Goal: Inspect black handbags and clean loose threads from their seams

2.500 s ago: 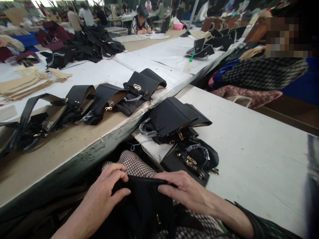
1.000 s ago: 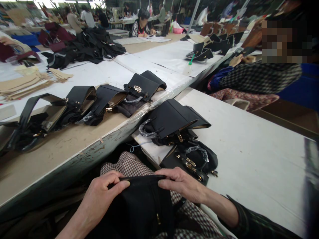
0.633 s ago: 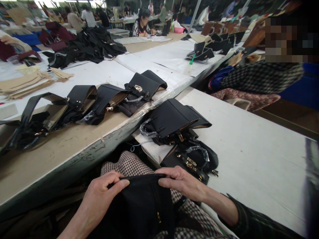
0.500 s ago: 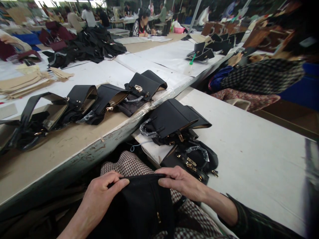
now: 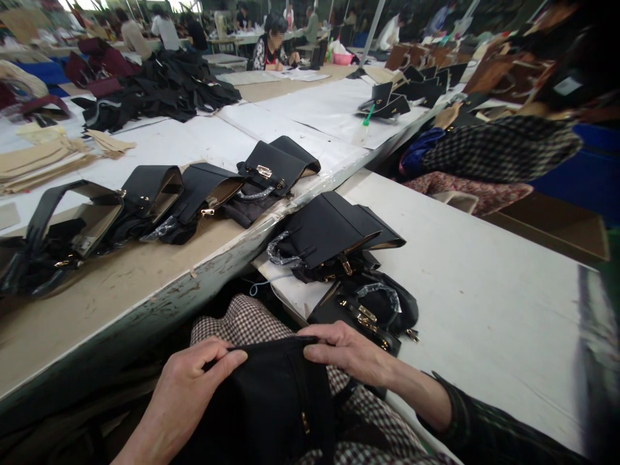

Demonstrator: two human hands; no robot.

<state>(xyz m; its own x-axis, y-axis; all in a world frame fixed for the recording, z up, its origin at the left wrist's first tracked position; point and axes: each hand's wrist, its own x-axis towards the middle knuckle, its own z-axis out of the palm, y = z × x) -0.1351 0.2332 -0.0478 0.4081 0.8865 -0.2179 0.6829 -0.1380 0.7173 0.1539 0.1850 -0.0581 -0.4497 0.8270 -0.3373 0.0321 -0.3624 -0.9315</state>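
Note:
A black fabric bag lining (image 5: 271, 394) with a zipper and gold pull lies across my lap, over a checked cloth (image 5: 254, 316). My left hand (image 5: 194, 374) pinches its top edge at the left, thumb on the near side. At the right end of that same edge, my right hand (image 5: 346, 352) grips the fabric between thumb and fingers. The lower part of the lining falls into shadow. Just beyond my right hand sits a black handbag (image 5: 368, 310) with gold fittings and a plastic-wrapped handle. Another black handbag (image 5: 334, 229) lies behind it.
Several unfinished black bags (image 5: 203, 194) line the edge of the left table (image 5: 145, 284). Farther back are a heap of black pieces (image 5: 165, 87) and tan sheets (image 5: 43, 158). On the right, a white table (image 5: 484, 297) extends beside me; a person in checked clothing (image 5: 498, 152) sits beyond it.
The view has shifted slightly, so the surroundings sit a little farther left. Both hands keep their pinch on the lining's top edge.

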